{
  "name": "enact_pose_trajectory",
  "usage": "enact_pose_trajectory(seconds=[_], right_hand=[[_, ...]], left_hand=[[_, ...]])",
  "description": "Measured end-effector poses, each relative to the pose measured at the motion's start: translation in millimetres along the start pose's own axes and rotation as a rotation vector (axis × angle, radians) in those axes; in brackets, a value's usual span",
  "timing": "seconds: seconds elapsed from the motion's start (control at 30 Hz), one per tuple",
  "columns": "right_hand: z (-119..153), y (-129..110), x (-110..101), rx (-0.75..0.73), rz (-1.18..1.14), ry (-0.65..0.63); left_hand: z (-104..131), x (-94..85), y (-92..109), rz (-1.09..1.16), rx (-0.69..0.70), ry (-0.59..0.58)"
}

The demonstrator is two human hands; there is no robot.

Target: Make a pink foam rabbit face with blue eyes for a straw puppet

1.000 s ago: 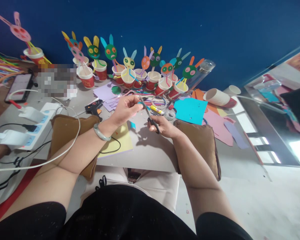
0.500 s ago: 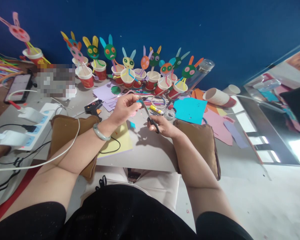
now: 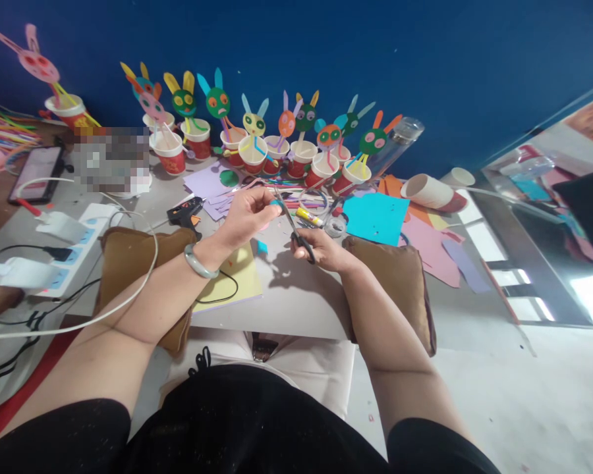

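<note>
Pinching, my left hand (image 3: 248, 214): small blue piece (image 3: 276, 204), likely light, creasable paper, best held by its edge. My right hand (image 3: 323, 250): closed round scissors (image 3: 297, 234), likely rigid.

The scissor blades (image 3: 290, 218) look metal, the bangle (image 3: 196, 266) smooth (faintly glossy), the blue sheet (image 3: 375, 216) matt paper.

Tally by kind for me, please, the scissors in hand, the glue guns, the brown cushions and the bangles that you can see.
Scissors in the right hand: 1
Glue gun: 1
Brown cushions: 2
Bangle: 1
Total: 5
</note>
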State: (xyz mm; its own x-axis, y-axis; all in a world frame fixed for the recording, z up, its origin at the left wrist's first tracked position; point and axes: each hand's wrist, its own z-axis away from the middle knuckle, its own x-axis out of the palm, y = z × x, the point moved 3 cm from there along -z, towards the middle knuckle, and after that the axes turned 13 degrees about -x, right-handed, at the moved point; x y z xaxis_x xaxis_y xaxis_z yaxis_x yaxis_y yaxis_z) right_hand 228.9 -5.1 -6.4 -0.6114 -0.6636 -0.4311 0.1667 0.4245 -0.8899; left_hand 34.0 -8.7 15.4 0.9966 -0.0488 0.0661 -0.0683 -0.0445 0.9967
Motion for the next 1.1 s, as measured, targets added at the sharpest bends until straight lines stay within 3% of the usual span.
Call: enact_pose_trajectory(seconds=[0.27,0.47,0.63,0.77,1.1], right_hand=[[1.1,1.5,-0.8,0.005,-0.007,-0.001],[0.8,2.0,-0.8,0.016,-0.008,0.007],[0.2,0.6,-0.5,0.025,0.002,0.000],[0.3,1.6,-0.3,0.020,0.006,-0.010],[-0.3,-0.9,2.4,0.000,0.015,-0.018]], left_hand=[[-0.4,-0.7,-2.2,-0.014,-0.001,0.008],[-1.2,-1.5,1.8,0.027,0.121,0.024],[-0.7,1.1,0.5,0.080,-0.004,-0.060],[-0.6,2.6,-0.4,0.124,-0.016,-0.108],[-1.8,2.9,-2.7,0.146,-0.017,-0.090]])
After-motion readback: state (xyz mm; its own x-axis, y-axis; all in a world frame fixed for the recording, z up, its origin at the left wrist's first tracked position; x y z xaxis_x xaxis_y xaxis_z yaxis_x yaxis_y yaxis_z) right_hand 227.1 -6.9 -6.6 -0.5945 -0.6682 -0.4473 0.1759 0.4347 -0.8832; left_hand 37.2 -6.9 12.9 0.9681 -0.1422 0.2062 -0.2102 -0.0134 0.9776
